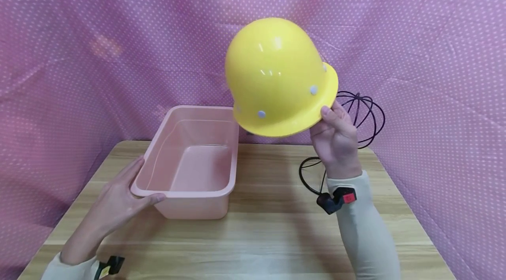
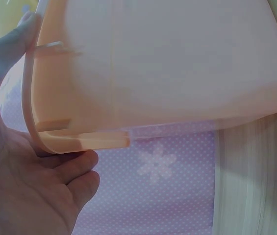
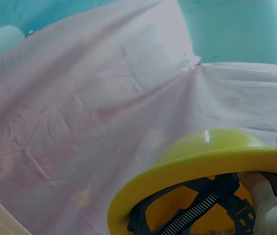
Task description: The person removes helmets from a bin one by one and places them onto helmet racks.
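Note:
A yellow hard hat [image 1: 272,78] is held up above the table, crown upward and tilted. My right hand [image 1: 336,139] pinches its brim at the right, thumb on top and fingers beneath. Inside the hat, the right wrist view shows a black strap harness [image 3: 192,213]. On the left of the table stands a pink plastic tub [image 1: 201,205] with nothing in it. My left hand [image 1: 118,198] grips the rim at the tub's near left corner. The left wrist view shows bent fingers [image 2: 82,169] against the outside of that rim.
A black wire frame [image 1: 373,117] of curved loops is behind my right hand, partly hidden by it. Everything rests on a wooden table [image 1: 261,245]. Pink dotted cloth [image 1: 446,95] hangs round the table's back and sides.

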Demonstrator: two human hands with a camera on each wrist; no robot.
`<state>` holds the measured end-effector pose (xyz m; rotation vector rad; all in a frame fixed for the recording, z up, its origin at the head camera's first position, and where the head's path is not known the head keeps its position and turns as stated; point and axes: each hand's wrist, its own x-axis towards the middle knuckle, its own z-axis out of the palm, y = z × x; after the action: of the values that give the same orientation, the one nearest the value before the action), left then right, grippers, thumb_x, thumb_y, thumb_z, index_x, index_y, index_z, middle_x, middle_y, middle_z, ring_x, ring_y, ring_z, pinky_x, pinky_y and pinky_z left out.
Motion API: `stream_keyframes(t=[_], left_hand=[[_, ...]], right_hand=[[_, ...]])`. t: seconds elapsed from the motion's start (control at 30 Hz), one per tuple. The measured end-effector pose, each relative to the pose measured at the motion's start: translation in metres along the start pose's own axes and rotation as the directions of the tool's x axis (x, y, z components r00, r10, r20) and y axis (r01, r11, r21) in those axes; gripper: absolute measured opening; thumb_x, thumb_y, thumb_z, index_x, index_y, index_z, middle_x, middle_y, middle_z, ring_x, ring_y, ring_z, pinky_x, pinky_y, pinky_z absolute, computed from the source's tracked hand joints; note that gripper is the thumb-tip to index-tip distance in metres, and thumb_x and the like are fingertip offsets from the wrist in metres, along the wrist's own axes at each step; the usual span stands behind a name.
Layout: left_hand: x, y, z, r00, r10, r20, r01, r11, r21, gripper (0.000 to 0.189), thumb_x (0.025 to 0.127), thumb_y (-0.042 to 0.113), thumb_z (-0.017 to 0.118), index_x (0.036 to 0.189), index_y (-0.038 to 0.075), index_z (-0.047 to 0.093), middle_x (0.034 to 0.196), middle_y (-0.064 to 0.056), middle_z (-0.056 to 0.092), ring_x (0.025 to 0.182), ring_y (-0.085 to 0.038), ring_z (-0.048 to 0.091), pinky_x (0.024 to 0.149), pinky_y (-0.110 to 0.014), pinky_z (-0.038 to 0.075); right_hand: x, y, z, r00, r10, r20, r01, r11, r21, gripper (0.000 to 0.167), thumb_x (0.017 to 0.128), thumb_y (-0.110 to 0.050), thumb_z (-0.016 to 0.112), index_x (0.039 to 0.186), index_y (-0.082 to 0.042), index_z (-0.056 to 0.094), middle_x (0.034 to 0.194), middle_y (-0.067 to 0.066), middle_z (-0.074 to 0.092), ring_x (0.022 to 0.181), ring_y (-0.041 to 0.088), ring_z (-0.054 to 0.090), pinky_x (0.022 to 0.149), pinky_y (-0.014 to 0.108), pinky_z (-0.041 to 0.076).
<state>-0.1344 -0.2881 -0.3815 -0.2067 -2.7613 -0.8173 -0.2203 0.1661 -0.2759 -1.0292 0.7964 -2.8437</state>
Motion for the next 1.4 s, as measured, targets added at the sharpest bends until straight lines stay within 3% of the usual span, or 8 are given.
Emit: stream_keyframes(t=[0.2, 0.37, 0.5, 0.6, 0.73, 0.97, 1.17, 1.4], left_hand=[[0.001, 0.001, 0.001, 1.0, 0.0, -0.002, 0.0, 1.0, 0.001, 0.113, 0.076, 0.051, 0.086, 0.162, 0.011, 0.025, 0.164, -0.025, 0.03, 0.142, -0.058, 0.036, 0.105, -0.08, 0.031], [0.0, 0.001, 0.001, 1.0, 0.011, -0.011, -0.011, 1.0, 0.008, 0.112, 0.075, 0.051, 0.086, 0.161, 0.009, 0.027, 0.163, -0.026, 0.032, 0.14, -0.059, 0.037, 0.104, -0.08, 0.032], [0.0, 0.001, 0.001, 1.0, 0.016, -0.015, -0.016, 1.0, 0.001, 0.111, 0.075, 0.05, 0.086, 0.16, 0.008, 0.028, 0.162, -0.027, 0.033, 0.139, -0.059, 0.039, 0.103, -0.08, 0.033], [0.0, 0.001, 0.002, 1.0, 0.015, -0.014, -0.015, 1.0, -0.004, 0.111, 0.076, 0.049, 0.086, 0.161, 0.008, 0.028, 0.162, -0.027, 0.033, 0.14, -0.059, 0.038, 0.104, -0.08, 0.032], [0.001, 0.001, 0.001, 1.0, 0.018, -0.015, -0.018, 1.0, -0.004, 0.111, 0.075, 0.049, 0.086, 0.161, 0.009, 0.028, 0.162, -0.027, 0.033, 0.14, -0.059, 0.039, 0.103, -0.079, 0.033], [0.002, 0.001, 0.0, 1.0, 0.022, -0.017, -0.022, 1.0, -0.008, 0.111, 0.075, 0.049, 0.087, 0.161, 0.013, 0.028, 0.162, -0.026, 0.033, 0.141, -0.058, 0.039, 0.103, -0.08, 0.033], [0.003, 0.0, 0.001, 1.0, 0.017, -0.006, -0.017, 1.0, 0.003, 0.112, 0.075, 0.05, 0.086, 0.162, 0.012, 0.025, 0.163, -0.027, 0.031, 0.141, -0.059, 0.037, 0.103, -0.081, 0.032], [0.003, 0.001, 0.0, 0.999, 0.027, -0.018, -0.027, 1.0, -0.001, 0.112, 0.074, 0.049, 0.087, 0.161, 0.012, 0.028, 0.161, -0.027, 0.034, 0.14, -0.058, 0.039, 0.103, -0.079, 0.034]], right_hand=[[-0.001, -0.015, -0.01, 0.999, -0.05, 0.012, 0.049, 0.995, 0.083, 0.041, 0.097, 0.009, 0.043, 0.138, 0.012, 0.05, 0.129, 0.024, 0.067, 0.116, 0.032, 0.069, 0.106, 0.036, 0.054], [-0.003, -0.027, -0.015, 0.995, -0.095, -0.025, 0.097, 0.989, 0.113, 0.037, 0.096, 0.011, 0.042, 0.131, 0.015, 0.054, 0.118, 0.026, 0.07, 0.1, 0.031, 0.07, 0.097, 0.034, 0.056], [-0.005, -0.036, -0.019, 0.99, -0.128, -0.052, 0.134, 0.981, 0.138, 0.034, 0.095, 0.012, 0.042, 0.125, 0.016, 0.057, 0.105, 0.024, 0.071, 0.084, 0.028, 0.067, 0.085, 0.032, 0.057], [-0.007, -0.043, -0.024, 0.987, -0.143, -0.072, 0.153, 0.974, 0.169, 0.034, 0.095, 0.013, 0.04, 0.125, 0.017, 0.055, 0.097, 0.022, 0.069, 0.071, 0.024, 0.06, 0.068, 0.029, 0.056], [-0.011, -0.052, -0.03, 0.981, -0.161, -0.109, 0.179, 0.967, 0.183, 0.036, 0.096, 0.013, 0.038, 0.129, 0.017, 0.052, 0.1, 0.024, 0.068, 0.067, 0.024, 0.057, 0.061, 0.029, 0.054], [-0.016, -0.066, -0.04, 0.95, -0.242, -0.198, 0.262, 0.961, 0.084, 0.037, 0.096, 0.013, 0.042, 0.131, 0.016, 0.053, 0.111, 0.026, 0.071, 0.086, 0.031, 0.07, 0.086, 0.035, 0.06], [-0.023, -0.078, -0.047, 0.945, -0.212, -0.248, 0.264, 0.943, 0.202, 0.043, 0.095, 0.016, 0.037, 0.137, 0.016, 0.051, 0.124, 0.03, 0.067, 0.11, 0.04, 0.069, 0.107, 0.042, 0.053], [-0.029, -0.084, -0.055, 0.939, -0.216, -0.267, 0.275, 0.939, 0.208, 0.053, 0.094, 0.017, 0.034, 0.146, 0.011, 0.044, 0.131, 0.028, 0.064, 0.116, 0.039, 0.067, 0.108, 0.042, 0.053]])
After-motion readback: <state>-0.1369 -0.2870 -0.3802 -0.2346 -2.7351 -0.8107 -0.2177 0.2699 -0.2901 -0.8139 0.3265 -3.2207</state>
